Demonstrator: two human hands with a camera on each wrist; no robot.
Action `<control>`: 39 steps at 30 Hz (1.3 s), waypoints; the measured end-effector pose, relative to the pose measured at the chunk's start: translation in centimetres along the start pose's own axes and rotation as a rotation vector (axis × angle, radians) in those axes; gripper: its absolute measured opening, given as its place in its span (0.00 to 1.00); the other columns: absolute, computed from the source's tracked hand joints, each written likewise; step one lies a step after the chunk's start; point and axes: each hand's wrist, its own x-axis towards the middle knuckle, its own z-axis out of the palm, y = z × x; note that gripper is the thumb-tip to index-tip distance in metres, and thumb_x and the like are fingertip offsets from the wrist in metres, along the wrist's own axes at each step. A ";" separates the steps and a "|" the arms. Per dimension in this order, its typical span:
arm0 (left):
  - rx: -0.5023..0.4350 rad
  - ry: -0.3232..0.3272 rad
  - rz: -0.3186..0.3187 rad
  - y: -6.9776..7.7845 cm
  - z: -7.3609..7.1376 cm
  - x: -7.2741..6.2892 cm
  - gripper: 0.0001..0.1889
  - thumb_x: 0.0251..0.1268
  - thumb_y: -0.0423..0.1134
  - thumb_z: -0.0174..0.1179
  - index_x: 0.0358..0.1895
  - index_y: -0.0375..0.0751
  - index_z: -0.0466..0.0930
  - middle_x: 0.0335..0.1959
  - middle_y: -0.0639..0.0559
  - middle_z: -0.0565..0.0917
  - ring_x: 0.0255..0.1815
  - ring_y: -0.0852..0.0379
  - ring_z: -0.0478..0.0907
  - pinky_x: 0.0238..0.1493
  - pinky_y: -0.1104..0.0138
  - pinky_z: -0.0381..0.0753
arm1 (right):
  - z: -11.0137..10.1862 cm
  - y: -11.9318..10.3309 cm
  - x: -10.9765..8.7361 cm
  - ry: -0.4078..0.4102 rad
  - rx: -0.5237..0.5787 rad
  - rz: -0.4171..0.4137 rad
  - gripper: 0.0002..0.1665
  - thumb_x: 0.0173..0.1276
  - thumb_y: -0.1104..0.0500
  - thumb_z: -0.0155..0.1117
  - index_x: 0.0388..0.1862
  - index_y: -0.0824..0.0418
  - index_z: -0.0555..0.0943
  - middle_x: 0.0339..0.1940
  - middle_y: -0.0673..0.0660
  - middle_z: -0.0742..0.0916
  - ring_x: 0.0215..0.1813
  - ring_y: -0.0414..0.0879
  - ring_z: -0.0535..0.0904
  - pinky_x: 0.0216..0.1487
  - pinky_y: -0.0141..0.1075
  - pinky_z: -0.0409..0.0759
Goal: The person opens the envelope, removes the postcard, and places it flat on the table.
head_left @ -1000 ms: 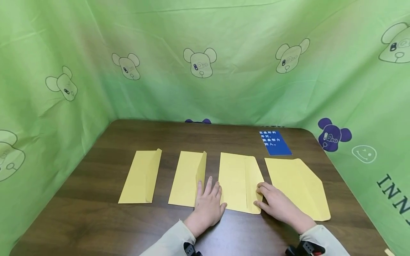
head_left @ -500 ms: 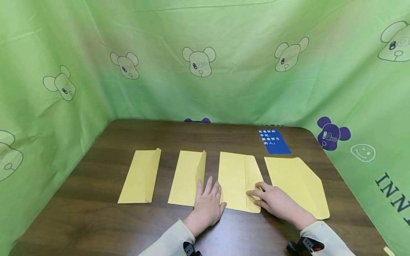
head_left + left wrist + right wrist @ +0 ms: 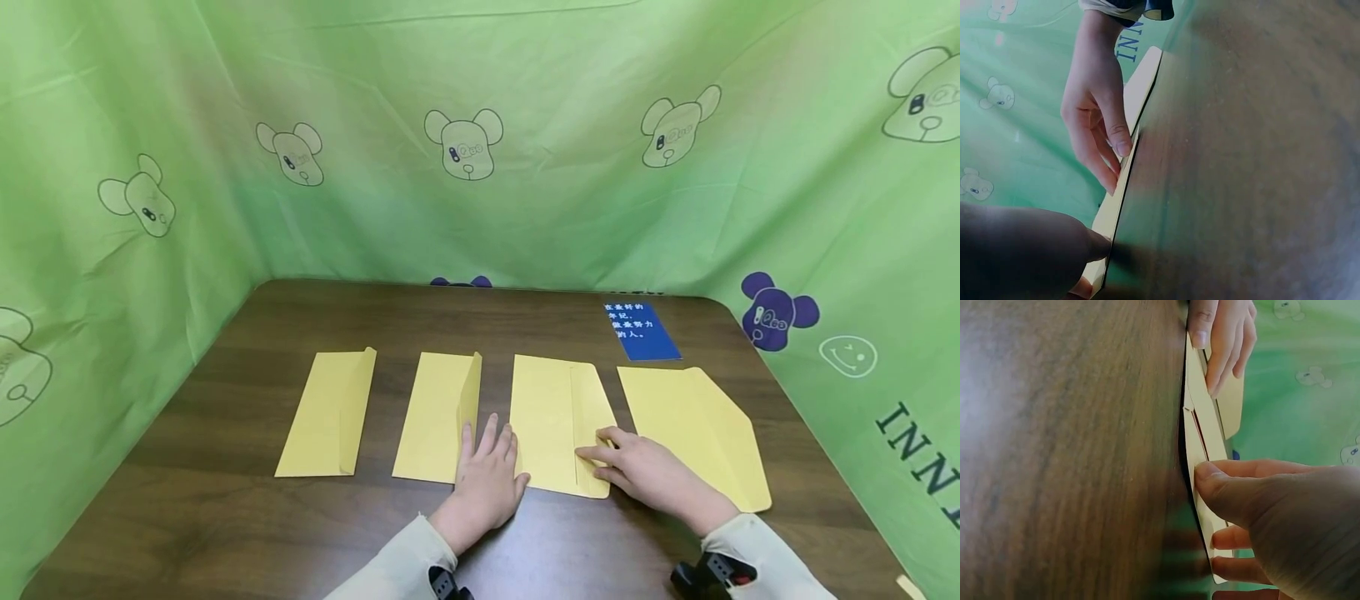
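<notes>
Several yellow paper envelopes lie in a row across the dark wooden table. My left hand [image 3: 487,482] rests palm down with fingers spread, its fingers over the right edge of one envelope [image 3: 431,417] and its thumb side at the left edge of its neighbour, a yellow envelope [image 3: 543,417] with its flap [image 3: 592,400] folded out to the right. My right hand [image 3: 652,475] touches that flap, its index finger reaching to the mouth of the envelope. In the right wrist view, the thumb [image 3: 1213,478] lies at the narrow slit of the mouth, with other fingers on the flap.
Right of my right hand lies another envelope [image 3: 697,433], flap spread out. The leftmost envelope [image 3: 322,417] has a narrow fold at its right side. A blue card [image 3: 643,332] with white writing lies at the back right. Green printed cloth [image 3: 465,225] hangs around the table [image 3: 225,533].
My right index finger has stretched left from the flap to the envelope's mouth, while the other fingers stay on the flap. My left hand has stayed in place.
</notes>
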 end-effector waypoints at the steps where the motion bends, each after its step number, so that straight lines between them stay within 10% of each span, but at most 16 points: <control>1: -0.007 -0.001 0.001 0.0 0.0 0.0 0.31 0.76 0.60 0.43 0.73 0.47 0.68 0.75 0.55 0.65 0.79 0.51 0.49 0.74 0.47 0.48 | 0.0 0.0 0.0 0.003 -0.004 -0.008 0.17 0.65 0.59 0.70 0.53 0.55 0.86 0.47 0.66 0.83 0.39 0.57 0.84 0.41 0.51 0.83; 24: -0.025 -0.017 0.008 0.3 -0.3 0.2 0.31 0.77 0.60 0.43 0.74 0.46 0.66 0.76 0.54 0.64 0.79 0.51 0.49 0.75 0.46 0.46 | -0.1 1.3 -0.3 0.043 -0.092 -0.130 0.22 0.63 0.57 0.71 0.58 0.50 0.85 0.42 0.56 0.78 0.35 0.46 0.74 0.32 0.41 0.79; 39: 0.005 0.000 -0.002 0.0 0.0 -0.1 0.32 0.76 0.62 0.44 0.73 0.47 0.68 0.75 0.54 0.66 0.78 0.54 0.52 0.74 0.48 0.48 | -1.2 0.6 0.9 -0.105 0.007 -0.064 0.21 0.63 0.54 0.72 0.55 0.58 0.87 0.37 0.50 0.77 0.28 0.39 0.72 0.30 0.36 0.78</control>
